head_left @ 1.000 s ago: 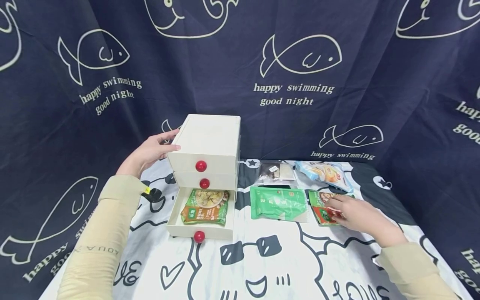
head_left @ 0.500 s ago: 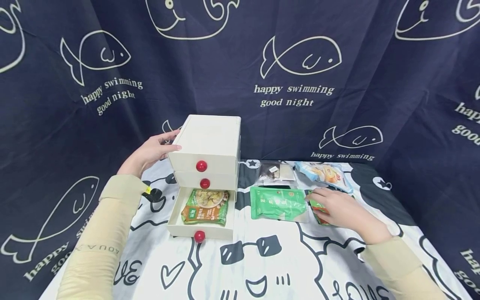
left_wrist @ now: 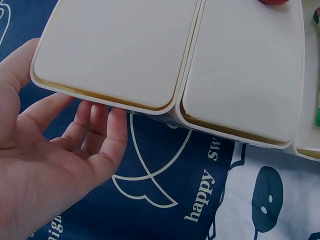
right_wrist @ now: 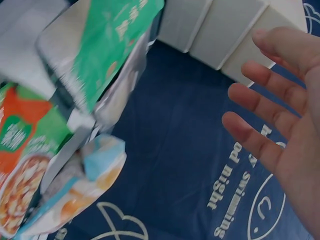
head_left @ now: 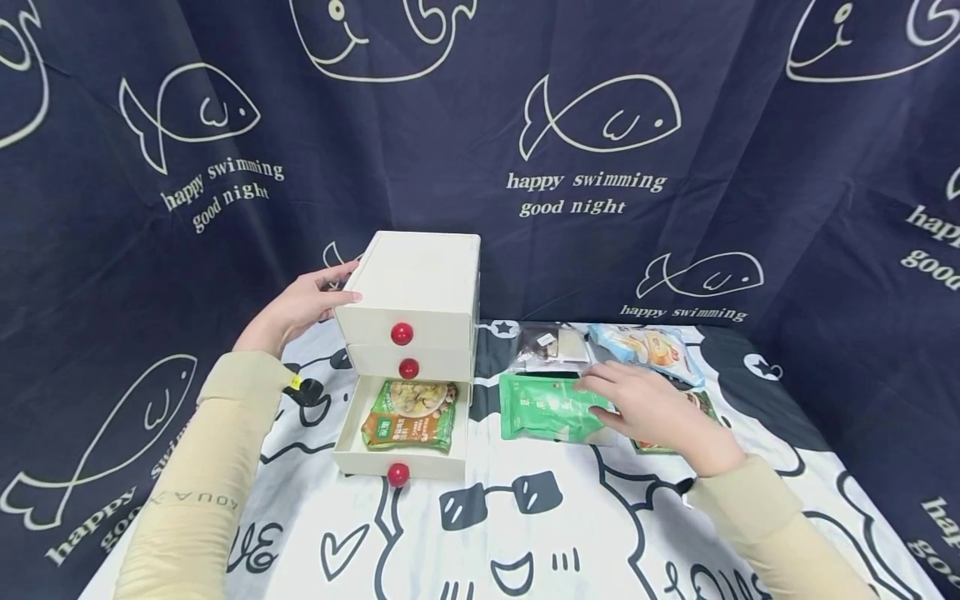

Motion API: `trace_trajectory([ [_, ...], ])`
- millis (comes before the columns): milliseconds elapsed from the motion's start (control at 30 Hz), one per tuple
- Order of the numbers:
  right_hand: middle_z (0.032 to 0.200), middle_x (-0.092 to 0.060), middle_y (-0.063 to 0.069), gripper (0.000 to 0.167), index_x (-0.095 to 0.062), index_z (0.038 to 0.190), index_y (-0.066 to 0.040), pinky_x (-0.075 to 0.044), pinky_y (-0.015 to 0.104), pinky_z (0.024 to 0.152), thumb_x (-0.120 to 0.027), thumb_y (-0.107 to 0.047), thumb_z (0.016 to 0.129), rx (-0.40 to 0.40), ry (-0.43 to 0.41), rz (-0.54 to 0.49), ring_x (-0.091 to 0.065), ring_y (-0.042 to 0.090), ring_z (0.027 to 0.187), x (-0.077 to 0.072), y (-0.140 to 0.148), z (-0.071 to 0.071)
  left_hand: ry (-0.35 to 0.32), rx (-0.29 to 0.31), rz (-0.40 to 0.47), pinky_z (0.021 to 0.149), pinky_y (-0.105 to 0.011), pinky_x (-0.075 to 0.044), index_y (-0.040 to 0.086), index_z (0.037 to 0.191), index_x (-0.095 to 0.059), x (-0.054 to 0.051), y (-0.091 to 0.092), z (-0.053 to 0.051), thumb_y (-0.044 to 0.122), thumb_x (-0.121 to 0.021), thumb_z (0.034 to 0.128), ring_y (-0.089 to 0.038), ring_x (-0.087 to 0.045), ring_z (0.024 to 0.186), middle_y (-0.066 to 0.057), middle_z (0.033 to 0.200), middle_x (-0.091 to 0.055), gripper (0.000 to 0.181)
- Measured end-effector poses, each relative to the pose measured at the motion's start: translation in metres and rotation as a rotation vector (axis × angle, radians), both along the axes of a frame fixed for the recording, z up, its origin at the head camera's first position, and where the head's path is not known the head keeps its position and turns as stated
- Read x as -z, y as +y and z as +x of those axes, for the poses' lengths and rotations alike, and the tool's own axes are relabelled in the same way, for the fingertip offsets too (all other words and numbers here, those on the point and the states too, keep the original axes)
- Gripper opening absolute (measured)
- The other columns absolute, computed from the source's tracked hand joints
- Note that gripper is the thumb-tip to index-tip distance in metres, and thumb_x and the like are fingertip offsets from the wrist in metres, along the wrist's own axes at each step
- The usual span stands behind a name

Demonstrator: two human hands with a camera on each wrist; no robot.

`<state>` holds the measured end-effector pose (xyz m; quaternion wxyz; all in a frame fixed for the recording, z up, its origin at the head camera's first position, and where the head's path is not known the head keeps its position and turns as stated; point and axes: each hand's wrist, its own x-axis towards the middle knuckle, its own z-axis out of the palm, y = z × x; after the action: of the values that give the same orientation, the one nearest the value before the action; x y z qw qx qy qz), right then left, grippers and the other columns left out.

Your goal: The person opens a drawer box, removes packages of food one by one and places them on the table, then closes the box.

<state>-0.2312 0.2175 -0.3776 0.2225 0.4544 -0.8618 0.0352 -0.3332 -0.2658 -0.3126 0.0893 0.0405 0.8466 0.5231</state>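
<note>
My left hand (head_left: 300,302) rests against the upper left side of a white drawer cabinet (head_left: 416,271). In the left wrist view its fingers touch the cabinet's edge and do not wrap round it. Over the right end of a green packet (head_left: 543,408) is my right hand (head_left: 645,404), with nothing held. The right wrist view shows its fingers (right_wrist: 255,100) spread and loosely bent. The bottom drawer (head_left: 367,461) stands pulled out, and a green and orange food packet (head_left: 412,417) lies inside it. Partly behind my right hand lies a green and red packet (head_left: 701,402).
Behind the green packet lie a clear bag with dark contents (head_left: 551,346) and a blue and white snack bag (head_left: 648,348). Red knobs (head_left: 402,334) stick out from the drawer fronts. A dark blue curtain (head_left: 450,150) hangs behind the patterned tablecloth (head_left: 480,550).
My right hand has moved left, from over the green and red packet to the right end of the green packet. My left hand stays at the cabinet.
</note>
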Motion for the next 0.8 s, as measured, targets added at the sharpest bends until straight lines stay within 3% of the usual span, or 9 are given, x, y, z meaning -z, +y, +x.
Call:
trace_trajectory([
  [133, 0.102, -0.062, -0.005, 0.036, -0.065, 0.107, -0.017, -0.052, 0.034, 0.070, -0.078, -0.016, 0.073, -0.029, 0.024, -0.034, -0.060, 0.014, 0.091, -0.004, -0.015, -0.001, 0.005, 0.005, -0.011, 0.108, -0.056, -0.025, 0.025, 0.150, -0.028, 0.001, 0.000, -0.001, 0.028, -0.069, 0.0862, -0.028, -0.025, 0.140, -0.006, 0.155, -0.025, 0.076],
  [300, 0.101, -0.063, -0.003, 0.033, -0.065, 0.106, -0.014, -0.052, 0.034, 0.074, -0.077, -0.015, 0.075, -0.060, 0.030, -0.060, -0.061, 0.016, 0.092, -0.007, -0.034, -0.002, 0.024, 0.019, -0.032, 0.107, -0.058, -0.025, 0.026, 0.151, -0.025, 0.000, 0.000, 0.000, 0.027, -0.066, 0.0888, -0.030, -0.026, 0.138, -0.010, 0.154, -0.025, 0.074],
  [567, 0.101, -0.063, -0.003, 0.032, -0.065, 0.107, -0.016, -0.052, 0.034, 0.075, -0.075, -0.018, 0.077, -0.108, 0.034, -0.072, -0.061, 0.016, 0.093, -0.004, -0.054, -0.002, 0.079, 0.004, -0.071, 0.103, -0.058, -0.031, 0.020, 0.149, -0.029, 0.003, 0.000, 0.001, 0.026, -0.064, 0.0902, -0.030, -0.033, 0.123, -0.014, 0.144, -0.029, 0.069],
  [800, 0.103, -0.063, -0.004, 0.032, -0.065, 0.109, -0.016, -0.051, 0.033, 0.081, -0.074, -0.018, 0.079, -0.148, 0.041, -0.066, -0.061, 0.015, 0.095, -0.001, -0.077, 0.000, 0.099, -0.003, -0.059, 0.102, -0.058, -0.032, 0.016, 0.146, -0.031, 0.005, 0.000, 0.002, 0.027, -0.065, 0.0894, -0.031, -0.030, 0.127, -0.015, 0.140, -0.029, 0.067],
])
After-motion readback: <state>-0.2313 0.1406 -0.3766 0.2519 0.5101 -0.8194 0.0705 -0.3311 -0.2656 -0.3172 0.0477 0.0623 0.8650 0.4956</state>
